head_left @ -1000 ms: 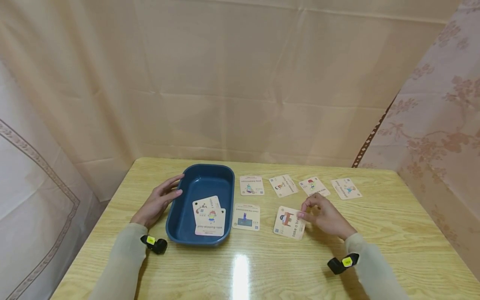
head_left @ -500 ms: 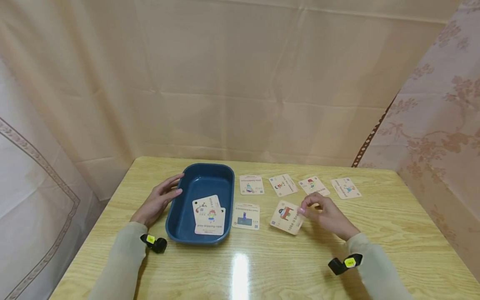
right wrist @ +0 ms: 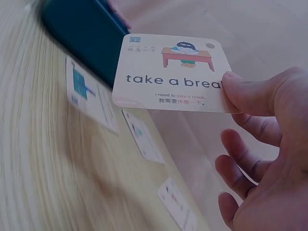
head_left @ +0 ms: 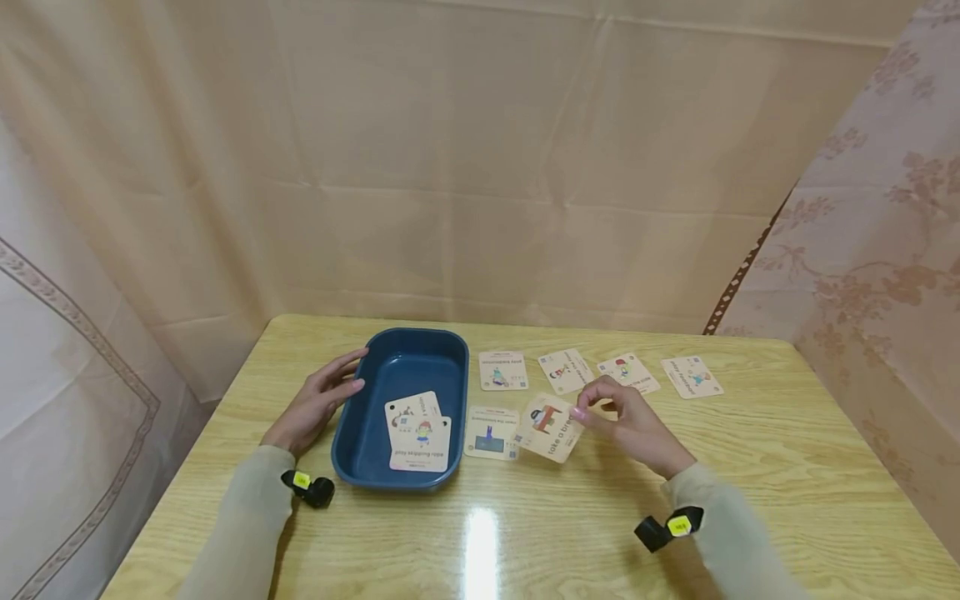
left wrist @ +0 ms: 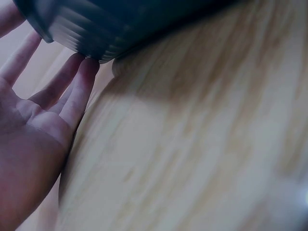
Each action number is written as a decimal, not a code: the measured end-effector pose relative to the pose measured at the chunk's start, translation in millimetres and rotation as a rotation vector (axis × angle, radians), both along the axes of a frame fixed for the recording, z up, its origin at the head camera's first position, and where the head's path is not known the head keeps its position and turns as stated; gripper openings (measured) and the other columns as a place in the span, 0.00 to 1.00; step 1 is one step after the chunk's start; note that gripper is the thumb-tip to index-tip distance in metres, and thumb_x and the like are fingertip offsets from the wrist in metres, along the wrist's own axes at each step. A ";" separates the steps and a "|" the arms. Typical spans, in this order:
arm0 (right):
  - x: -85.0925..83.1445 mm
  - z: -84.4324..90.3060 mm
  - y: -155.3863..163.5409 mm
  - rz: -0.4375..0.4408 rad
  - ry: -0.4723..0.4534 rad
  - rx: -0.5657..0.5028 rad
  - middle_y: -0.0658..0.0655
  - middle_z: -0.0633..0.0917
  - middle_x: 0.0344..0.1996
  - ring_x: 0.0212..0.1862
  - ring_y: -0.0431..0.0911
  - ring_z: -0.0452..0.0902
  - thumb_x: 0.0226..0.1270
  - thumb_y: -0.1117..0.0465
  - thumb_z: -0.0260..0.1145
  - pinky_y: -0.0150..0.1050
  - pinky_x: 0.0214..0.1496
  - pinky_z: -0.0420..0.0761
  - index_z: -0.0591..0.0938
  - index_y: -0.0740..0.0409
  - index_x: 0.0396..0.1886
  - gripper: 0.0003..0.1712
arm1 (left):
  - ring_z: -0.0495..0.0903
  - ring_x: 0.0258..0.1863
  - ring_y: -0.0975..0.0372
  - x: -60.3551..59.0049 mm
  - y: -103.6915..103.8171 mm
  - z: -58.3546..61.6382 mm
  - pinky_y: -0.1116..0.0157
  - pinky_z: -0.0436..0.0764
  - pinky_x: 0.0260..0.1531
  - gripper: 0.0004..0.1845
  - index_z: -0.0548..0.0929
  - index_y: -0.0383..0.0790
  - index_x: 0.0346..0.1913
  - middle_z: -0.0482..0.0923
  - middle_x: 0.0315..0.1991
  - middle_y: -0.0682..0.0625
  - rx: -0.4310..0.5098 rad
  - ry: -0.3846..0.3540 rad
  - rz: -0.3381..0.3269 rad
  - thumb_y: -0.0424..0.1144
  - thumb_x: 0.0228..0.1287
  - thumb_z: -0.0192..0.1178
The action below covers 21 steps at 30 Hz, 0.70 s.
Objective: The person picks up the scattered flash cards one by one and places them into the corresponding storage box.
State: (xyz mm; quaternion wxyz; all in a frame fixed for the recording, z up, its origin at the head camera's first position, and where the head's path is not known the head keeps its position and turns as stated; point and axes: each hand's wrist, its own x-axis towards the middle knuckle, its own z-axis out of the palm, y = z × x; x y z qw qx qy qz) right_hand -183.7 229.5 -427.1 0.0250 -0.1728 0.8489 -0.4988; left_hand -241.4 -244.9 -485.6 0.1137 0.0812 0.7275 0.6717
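Observation:
Between thumb and forefinger, my right hand (head_left: 630,425) pinches the "take a break" flashcard (right wrist: 168,72) by one edge. In the head view this card is lifted off the table and overlaps the corner of the blackboard flashcard (head_left: 487,433). My left hand (head_left: 318,400) rests against the left side of a blue plastic tray (head_left: 348,450), its fingers fairly straight along the rim. The left wrist view shows those fingertips touching the tray's outer wall (left wrist: 96,29). Inside the tray lie two overlapping flashcards, the "play skipping rope" card (head_left: 420,450) on top.
Along the back of the wooden table (head_left: 570,533) lie a badminton card (head_left: 504,372), a second card (head_left: 566,371), a slide card (head_left: 630,372) partly behind my right hand, and a football card (head_left: 693,377). A beige curtain (head_left: 480,167) hangs behind the table.
The right hand has raised the "take a break" flashcard from the table and carried it left toward the tray. The left hand and the tray have stayed in place.

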 end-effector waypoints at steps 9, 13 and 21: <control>-5.0 7.6 -32.7 0.037 0.009 -0.055 0.56 0.82 0.44 0.52 0.51 0.74 0.69 0.59 0.71 0.50 0.53 0.69 0.83 0.52 0.36 0.04 | 0.58 0.74 0.45 0.6 -0.1 1.6 0.43 0.56 0.74 0.34 0.62 0.47 0.79 0.55 0.77 0.41 -0.001 0.000 0.002 0.45 0.75 0.60; -5.9 8.8 -48.8 0.043 0.009 -0.085 0.55 0.82 0.42 0.51 0.50 0.74 0.70 0.59 0.70 0.50 0.54 0.69 0.83 0.54 0.36 0.04 | 0.57 0.74 0.44 0.8 0.2 1.6 0.42 0.56 0.74 0.34 0.62 0.47 0.79 0.55 0.78 0.40 -0.008 -0.003 0.007 0.45 0.75 0.60; -6.1 10.4 -77.4 -0.006 -0.006 -0.177 0.55 0.82 0.39 0.46 0.51 0.74 0.72 0.60 0.68 0.48 0.54 0.73 0.81 0.59 0.38 0.06 | 0.57 0.74 0.43 0.5 0.5 1.6 0.42 0.55 0.74 0.34 0.62 0.46 0.79 0.55 0.78 0.40 -0.013 -0.003 0.008 0.45 0.75 0.60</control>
